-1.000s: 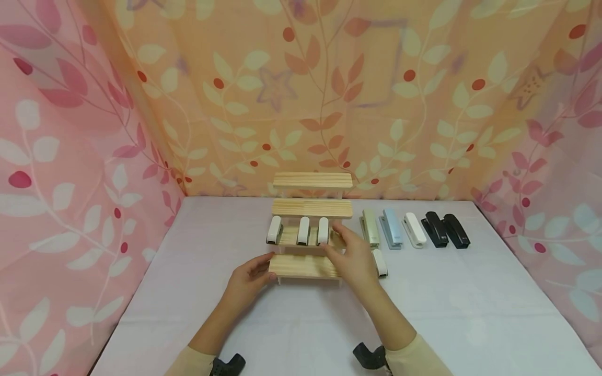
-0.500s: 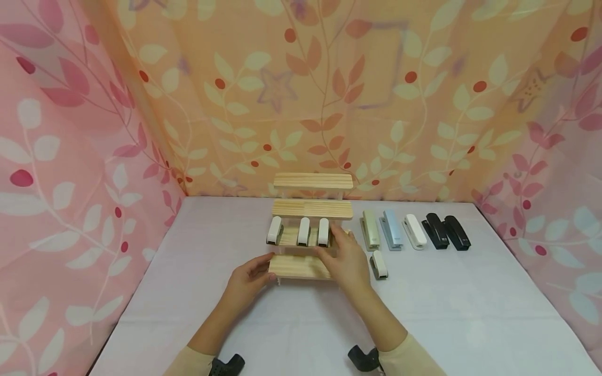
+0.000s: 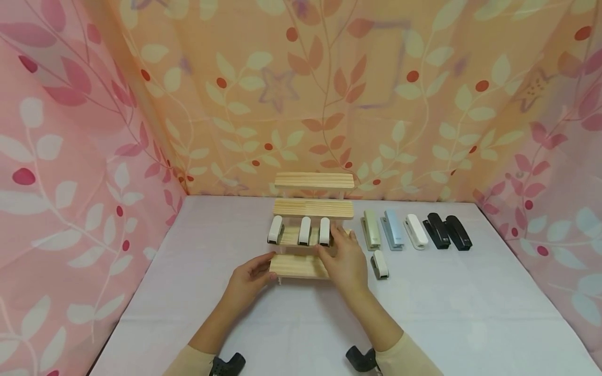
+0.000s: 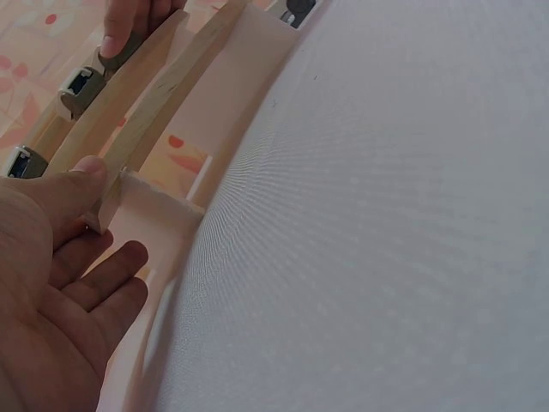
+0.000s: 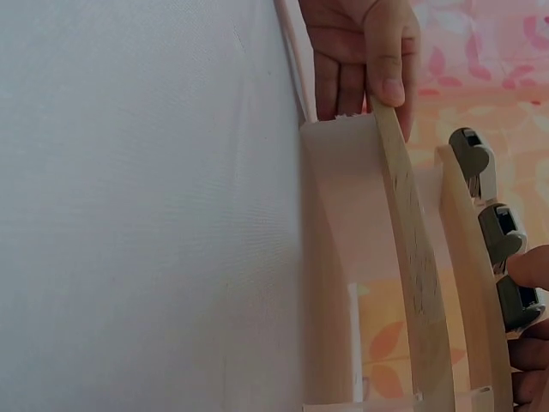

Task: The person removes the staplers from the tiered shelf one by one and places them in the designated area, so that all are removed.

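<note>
Right hand (image 3: 347, 266): rightmost small white stapler (image 3: 324, 230) was pinched, thumb against fingers, on second-lowest tier of wooden rack (image 3: 314, 180). Left hand (image 3: 248, 281): left end of lowest board (image 3: 298, 267) was pinched, thumb on top. Stapler was judged light, stiff, smooth, perhaps slippery, hardly fragile; best gripped by sides. Two similar staplers (image 3: 304, 230) were borne by same tier. Beside rack, six staplers (image 3: 394, 230) were laid on white cloth (image 3: 447, 303).
</note>
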{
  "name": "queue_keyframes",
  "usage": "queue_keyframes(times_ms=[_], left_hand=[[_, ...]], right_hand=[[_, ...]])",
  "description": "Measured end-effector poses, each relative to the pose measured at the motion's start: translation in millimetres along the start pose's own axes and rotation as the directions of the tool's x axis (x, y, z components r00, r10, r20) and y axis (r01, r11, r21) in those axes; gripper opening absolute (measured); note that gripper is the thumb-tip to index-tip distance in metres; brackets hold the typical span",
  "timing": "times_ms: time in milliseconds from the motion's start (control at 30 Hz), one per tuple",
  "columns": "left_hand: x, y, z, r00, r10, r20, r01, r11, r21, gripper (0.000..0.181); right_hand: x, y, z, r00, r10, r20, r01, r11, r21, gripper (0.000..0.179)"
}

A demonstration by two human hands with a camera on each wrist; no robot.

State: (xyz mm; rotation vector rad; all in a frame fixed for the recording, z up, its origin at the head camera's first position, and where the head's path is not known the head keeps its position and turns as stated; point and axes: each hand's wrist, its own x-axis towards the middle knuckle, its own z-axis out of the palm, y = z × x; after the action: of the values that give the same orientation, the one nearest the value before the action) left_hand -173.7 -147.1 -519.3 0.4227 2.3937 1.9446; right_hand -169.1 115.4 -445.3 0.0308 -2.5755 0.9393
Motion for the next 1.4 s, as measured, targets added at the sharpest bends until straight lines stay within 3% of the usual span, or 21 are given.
queue_keyframes(times_ms=[467, 867, 1133, 1400], left_hand=[[-0.7, 1.3, 3.4, 1.0, -0.025, 0.008, 0.025, 1.0, -0.001, 0.057], [-1.0, 1.9, 0.4, 1.0, -0.006, 0.021, 0.007, 1.0, -0.018, 0.057], [-1.1, 1.6, -0.4, 1.0, -0.002, 0.007, 0.002, 1.0, -0.013, 0.055], [-0.6, 0.1, -1.2, 1.0, 0.009, 0.013, -0.009, 1.0, -0.015, 0.056]], right_hand=[[-2.6, 5.7, -17.2, 1.0, -0.01, -0.026, 0.012, 0.997, 0.076, 0.047], [-6.9, 21.1, -72.9, 0.983, -0.148, -0.104, 0.161, 0.978, 0.129, 0.049], [-14.8, 45.5, -107.2, 0.987, -0.107, -0.123, 0.119, 0.988, 0.094, 0.051], [-27.7, 75.5, -126.5, 0.989, -0.05, -0.137, 0.053, 0.998, 0.021, 0.052]])
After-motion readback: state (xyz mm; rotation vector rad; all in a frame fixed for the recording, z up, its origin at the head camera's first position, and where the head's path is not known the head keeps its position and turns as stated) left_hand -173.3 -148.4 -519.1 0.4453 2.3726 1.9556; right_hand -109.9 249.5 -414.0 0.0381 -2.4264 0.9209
